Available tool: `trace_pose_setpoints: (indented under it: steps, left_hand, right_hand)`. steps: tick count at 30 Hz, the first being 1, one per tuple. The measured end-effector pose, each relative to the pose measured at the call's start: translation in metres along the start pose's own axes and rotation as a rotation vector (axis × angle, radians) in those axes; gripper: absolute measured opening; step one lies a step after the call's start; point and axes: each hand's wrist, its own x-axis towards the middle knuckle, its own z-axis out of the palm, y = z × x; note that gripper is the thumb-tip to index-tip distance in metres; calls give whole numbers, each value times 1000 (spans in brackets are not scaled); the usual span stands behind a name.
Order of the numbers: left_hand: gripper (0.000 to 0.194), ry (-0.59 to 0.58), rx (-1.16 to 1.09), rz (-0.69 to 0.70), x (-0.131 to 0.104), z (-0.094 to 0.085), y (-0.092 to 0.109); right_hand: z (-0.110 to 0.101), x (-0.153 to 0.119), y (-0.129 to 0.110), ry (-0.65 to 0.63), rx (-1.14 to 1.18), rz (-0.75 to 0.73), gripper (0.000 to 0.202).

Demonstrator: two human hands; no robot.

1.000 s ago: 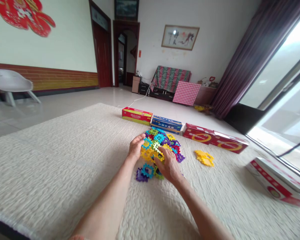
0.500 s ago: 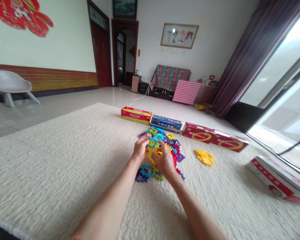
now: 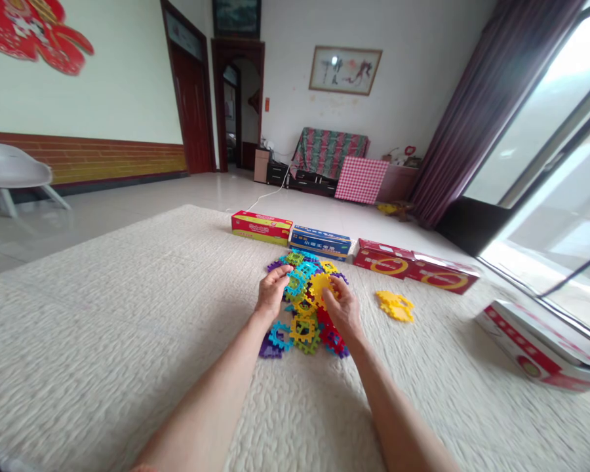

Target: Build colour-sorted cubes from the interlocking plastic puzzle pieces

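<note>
A heap of toothed plastic pieces (image 3: 303, 330) in yellow, blue, green, red and purple lies on the cream quilted cover. At the heap's left side, my left hand (image 3: 272, 290) pinches the edge of a light blue square frame piece (image 3: 295, 283). On the right, my right hand (image 3: 343, 306) grips a solid yellow piece (image 3: 320, 287) between thumb and fingers, raised over the pile. To the right of the heap, apart from it, some yellow pieces (image 3: 394, 306) lie together.
Behind the heap stand a red-and-green box (image 3: 261, 228), a blue box (image 3: 319, 242) and red boxes (image 3: 384, 258) in a row. A white-and-red box (image 3: 541, 347) is at the right. A white chair (image 3: 14, 172) stands far left.
My right hand has moved right and now holds a solid yellow piece. My left hand stays at the heap's left side. The whole view has shifted slightly.
</note>
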Motion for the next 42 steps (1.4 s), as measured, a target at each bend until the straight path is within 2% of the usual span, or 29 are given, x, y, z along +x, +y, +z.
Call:
trace_pose_setpoints:
  steps: [3, 8, 13, 16, 20, 26, 29, 32, 34, 39, 42]
  left_hand:
    - [29, -62, 177, 75, -4, -4, 2]
    - [22, -81, 398, 310, -11, -9, 7]
    - [23, -67, 479, 338, -11, -5, 4]
    - [22, -92, 520, 343, -9, -3, 0]
    - [26, -101, 682, 382, -8, -7, -6]
    - [27, -116, 769, 385, -6, -15, -10]
    - [27, -102, 773, 368, -6, -15, -8]
    - [26, -104, 766, 371, -6, -12, -2]
    - [25, -126, 765, 412, -7, -9, 3]
    - [22, -289, 791, 531, -15, -5, 15]
    - [18, -374, 839, 524, -21, -4, 21]
  right_hand:
    - [0, 0, 5, 8, 75, 10, 44]
    - [-4, 0, 12, 40, 109, 18, 44]
    - [-20, -1, 28, 44, 79, 14, 43]
    - [-39, -2, 38, 81, -16, -12, 40]
    - [-73, 6, 55, 180, -176, -26, 36]
    - [-131, 32, 86, 315, -376, 122, 37]
    - [-147, 36, 95, 375, -469, 144, 37]
    - [-141, 27, 88, 421, -481, 24, 37]
    - [-124, 14, 73, 366, -433, -97, 31]
    - [-66, -26, 14, -13, -151, -294, 23]
    - [-45, -45, -11, -238, -104, -394, 25]
